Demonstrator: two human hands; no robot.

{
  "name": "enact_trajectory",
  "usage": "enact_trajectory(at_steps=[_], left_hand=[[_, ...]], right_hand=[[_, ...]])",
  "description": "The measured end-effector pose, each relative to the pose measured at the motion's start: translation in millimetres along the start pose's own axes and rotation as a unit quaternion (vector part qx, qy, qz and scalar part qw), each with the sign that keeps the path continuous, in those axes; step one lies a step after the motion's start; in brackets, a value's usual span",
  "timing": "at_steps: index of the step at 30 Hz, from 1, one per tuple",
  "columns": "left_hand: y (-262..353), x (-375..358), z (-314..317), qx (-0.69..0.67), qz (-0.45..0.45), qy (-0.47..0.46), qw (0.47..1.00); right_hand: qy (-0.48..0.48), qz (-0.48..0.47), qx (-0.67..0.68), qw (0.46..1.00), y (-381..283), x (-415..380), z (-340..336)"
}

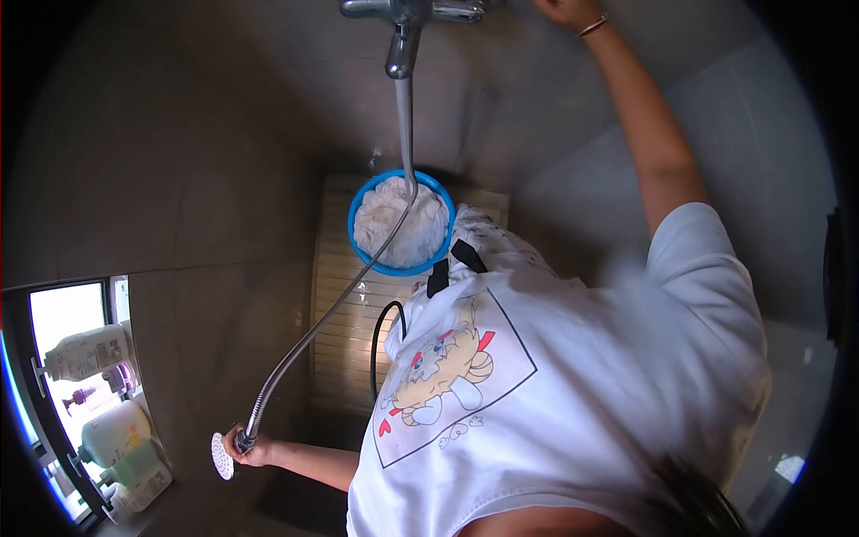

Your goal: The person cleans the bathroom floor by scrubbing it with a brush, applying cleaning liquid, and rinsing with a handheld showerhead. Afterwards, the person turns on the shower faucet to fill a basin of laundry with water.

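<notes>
My left hand (253, 450) is closed around the neck of a shower head (224, 456), whose round white face points toward the left wall. From its handle a metal shower hose (315, 331) curves up across a blue basin (356, 258) and on toward the chrome mixer tap (402, 45). White wet-looking cloth (386, 219) fills the basin, which stands on the floor. My right hand (565, 11) is raised at the top edge, to the right of the tap, with its fingers mostly cut off by the frame.
Slatted light flooring (335, 358) lies under the basin. At the lower left, several bottles, among them a white bottle (89, 353) and a green-based one (139, 474), stand in a window opening. A dark tiled wall (179, 179) rises on the left.
</notes>
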State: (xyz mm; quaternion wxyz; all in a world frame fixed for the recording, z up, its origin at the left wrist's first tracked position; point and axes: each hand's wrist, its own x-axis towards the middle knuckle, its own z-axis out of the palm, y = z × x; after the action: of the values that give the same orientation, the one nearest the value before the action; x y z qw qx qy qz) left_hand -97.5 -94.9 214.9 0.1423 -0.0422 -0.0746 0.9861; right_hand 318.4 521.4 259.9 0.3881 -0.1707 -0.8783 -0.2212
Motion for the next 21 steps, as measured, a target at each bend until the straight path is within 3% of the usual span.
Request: enact_trajectory(at_steps=[6, 9, 10, 11, 12, 13, 15, 16, 17, 20, 21], left_hand=[[-21, 25, -24, 0.012, -0.099, 0.032, 0.995], [-88, 16, -21, 0.062, -0.086, 0.027, 0.994], [-107, 14, -26, 0.061, -0.139, 0.045, 0.987], [-126, 12, -30, 0.059, -0.195, 0.061, 0.977], [-159, 2, -26, 0.148, -0.165, 0.117, 0.968], [-197, -12, -20, 0.231, -0.131, 0.17, 0.949], [-261, -38, -15, 0.254, -0.194, 0.148, 0.936], [-291, -57, -7, 0.256, -0.225, 0.146, 0.929], [-320, -74, -1, 0.258, -0.255, 0.143, 0.921], [-382, -112, 8, 0.211, -0.362, 0.056, 0.906], [-398, -122, 18, 0.202, -0.384, 0.043, 0.9]], right_hand=[[-0.047, 0.017, 0.034, 0.998, 10, 0, 6], [-0.065, 0.055, 0.06, 0.995, 2, 17, 0], [-0.065, 0.067, 0.066, 0.993, -4, 21, -5], [-0.12, 0.193, 0.111, 0.968, -11, 23, -9], [-0.171, 0.312, 0.155, 0.922, -18, 27, -11], [-0.061, 0.307, 0.276, 0.909, -39, 36, -14], [-0.068, 0.273, 0.425, 0.86, -91, 48, -30], [-0.131, 0.266, 0.48, 0.826, -123, 55, -47], [-0.236, 0.176, 0.482, 0.825, -142, 64, -65], [-0.269, 0.098, 0.53, 0.798, -177, 36, -79], [-0.328, 0.195, 0.554, 0.74, -165, 36, -88]])
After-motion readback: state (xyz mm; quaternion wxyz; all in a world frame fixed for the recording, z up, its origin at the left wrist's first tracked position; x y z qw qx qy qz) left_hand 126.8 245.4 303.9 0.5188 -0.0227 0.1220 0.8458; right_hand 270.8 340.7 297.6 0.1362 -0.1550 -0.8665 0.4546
